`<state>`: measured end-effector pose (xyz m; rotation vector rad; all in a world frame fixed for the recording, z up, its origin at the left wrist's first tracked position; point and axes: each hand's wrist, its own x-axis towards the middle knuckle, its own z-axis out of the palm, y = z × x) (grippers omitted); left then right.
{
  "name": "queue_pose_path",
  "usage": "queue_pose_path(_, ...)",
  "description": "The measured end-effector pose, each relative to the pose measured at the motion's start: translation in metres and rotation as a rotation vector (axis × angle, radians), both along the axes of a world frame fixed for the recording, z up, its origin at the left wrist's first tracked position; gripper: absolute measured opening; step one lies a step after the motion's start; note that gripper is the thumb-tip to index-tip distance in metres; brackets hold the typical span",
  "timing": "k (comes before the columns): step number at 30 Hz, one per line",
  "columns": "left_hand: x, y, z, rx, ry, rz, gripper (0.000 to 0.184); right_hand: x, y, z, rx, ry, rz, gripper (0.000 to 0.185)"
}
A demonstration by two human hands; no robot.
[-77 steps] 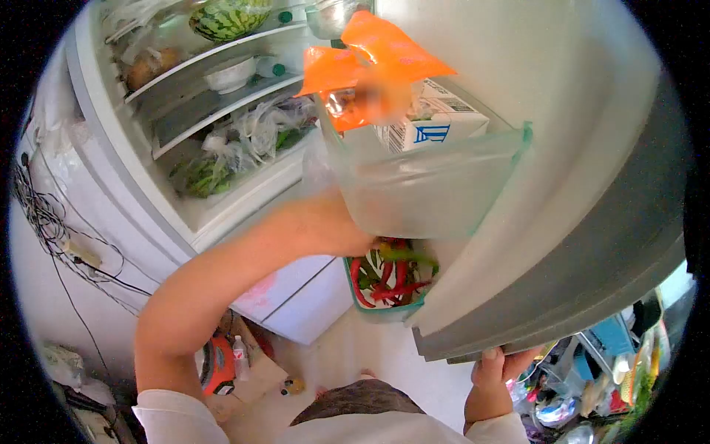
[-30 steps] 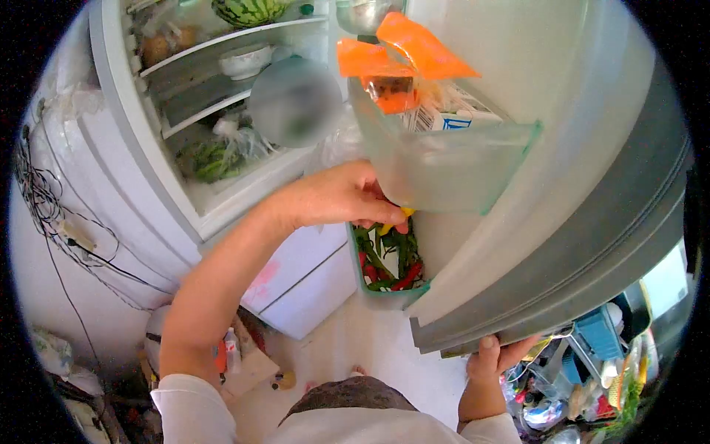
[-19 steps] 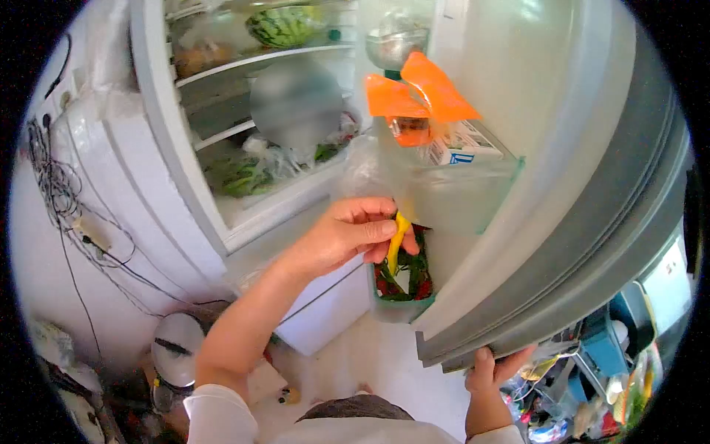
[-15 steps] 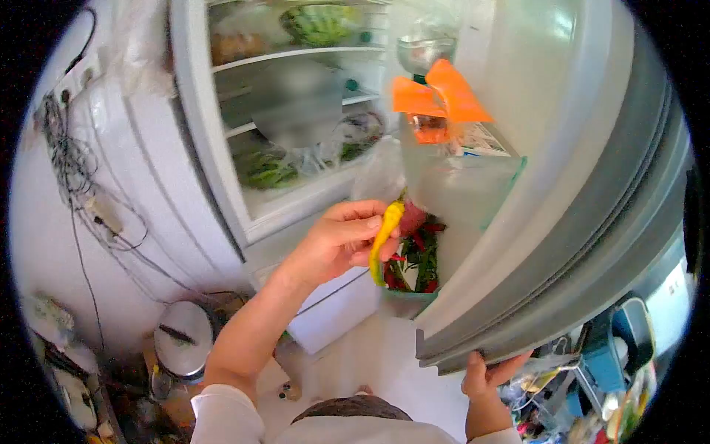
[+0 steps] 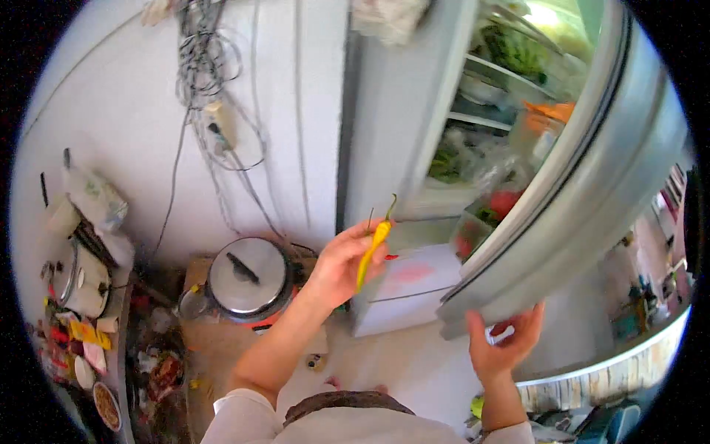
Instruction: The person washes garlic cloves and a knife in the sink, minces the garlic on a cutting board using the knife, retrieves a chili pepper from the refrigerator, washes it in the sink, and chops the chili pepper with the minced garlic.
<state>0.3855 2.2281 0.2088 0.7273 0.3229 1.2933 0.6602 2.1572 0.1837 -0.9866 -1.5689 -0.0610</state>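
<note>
My left hand (image 5: 344,263) is closed on a slim yellow chili pepper (image 5: 372,248) with a curled green stem, held upright. A second thin stem rises above the fingers, and a small red tip (image 5: 390,257) pokes out beside them; most of what it belongs to is hidden. My right hand (image 5: 506,344) grips the lower edge of the grey refrigerator door (image 5: 562,237), thumb and fingers apart against it. The door stands partly ajar, and through the gap a clear door bin (image 5: 471,231) with red and green produce shows.
Inside the refrigerator, bagged greens (image 5: 510,52) sit on shelves. A lidded pot (image 5: 250,275) rests on a low stand at left. Tangled cables (image 5: 203,66) hang on the wall. A cluttered counter (image 5: 126,348) runs along the far left.
The refrigerator door has swung further toward closed, with my right hand on it. My left hand has moved out from the door bin, carrying the yellow chili pepper. The view has turned left.
</note>
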Motion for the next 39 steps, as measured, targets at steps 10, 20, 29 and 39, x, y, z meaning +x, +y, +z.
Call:
queue_pose_path(10,-0.080,-0.105,-0.011,-0.172,-0.017,0.395,0.024,-0.106,0.112,0.056,-0.021,0.098,-0.034,0.085)
queue_pose_path(20,-0.073,-0.212,-0.026,-0.269,-0.153,0.877,0.026,-0.136,0.183,0.071,0.034,-0.135,-0.187,0.070)
queue_pose_path(29,-0.023,-0.378,-0.040,-0.519,0.490,1.280,0.021,-0.224,-0.053,0.033,-1.052,-0.249,1.465,0.020)
queue_pose_path(39,0.059,-0.708,-0.077,-0.878,0.723,1.503,0.024,-0.298,-0.456,-0.029,-1.411,-1.015,2.316,0.014)
